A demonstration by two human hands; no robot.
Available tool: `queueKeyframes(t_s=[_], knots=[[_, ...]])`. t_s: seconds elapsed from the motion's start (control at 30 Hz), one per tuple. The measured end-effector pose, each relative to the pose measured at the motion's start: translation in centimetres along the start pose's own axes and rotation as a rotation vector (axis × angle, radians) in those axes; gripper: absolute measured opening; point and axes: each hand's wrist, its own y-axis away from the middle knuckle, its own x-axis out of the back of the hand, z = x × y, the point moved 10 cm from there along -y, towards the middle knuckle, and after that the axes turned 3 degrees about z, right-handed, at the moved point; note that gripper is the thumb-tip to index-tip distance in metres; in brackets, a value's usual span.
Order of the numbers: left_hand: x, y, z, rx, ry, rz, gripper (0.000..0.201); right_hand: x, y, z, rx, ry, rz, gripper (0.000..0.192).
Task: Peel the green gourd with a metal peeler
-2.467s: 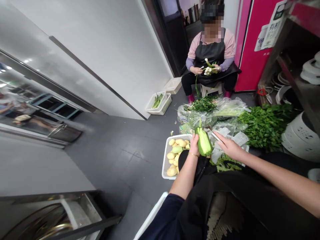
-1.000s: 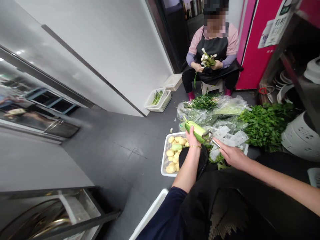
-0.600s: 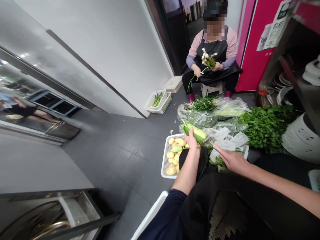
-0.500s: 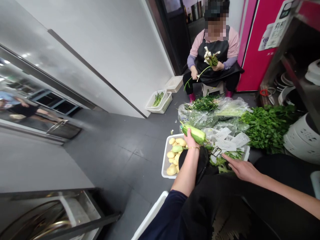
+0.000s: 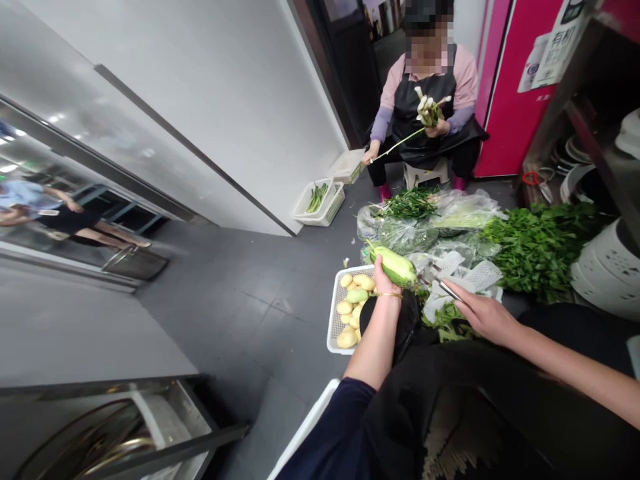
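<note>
While one grip [image 5: 387,278] holds one gourd [image 5: 398,269], another [image 5: 484,315] holds one peeler [image 5: 451,291].

Potatoes [image 5: 347,339] in basket [image 5: 331,327], left of and probably below squash [image 5: 396,268].

Short navy sleeve [image 5: 336,417], thin gold bracelet [image 5: 389,295], black clothing [image 5: 425,383], pale jagged marking [image 5: 446,460]

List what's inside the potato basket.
Yellowish potatoes and one pale green vegetable; the left arm and something black cover the right side of the basket, hiding any contents there.
</note>
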Motion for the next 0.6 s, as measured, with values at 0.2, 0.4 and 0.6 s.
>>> queueKeyframes(t_s=[0.2, 0.4, 0.6], knots=[[0.0, -0.3, 0.2, -0.03, 0.036, 0.026, 0.03, -1.7, -0.9, -1.6, 0.015, -0.027, -0.12, 0.054], [-0.4, -0.7, 1.3, -0.059, 0.051, -0.08, 0.037, -0.6, 2.3, 1.3, -0.059, -0.196, -0.116, 0.057], [1.5, -0.3, -2.6, 0.179, -0.04, -0.192, 0.038, 1.5, -0.8, 0.7, -0.09, -0.295, -0.031, 0.049]])
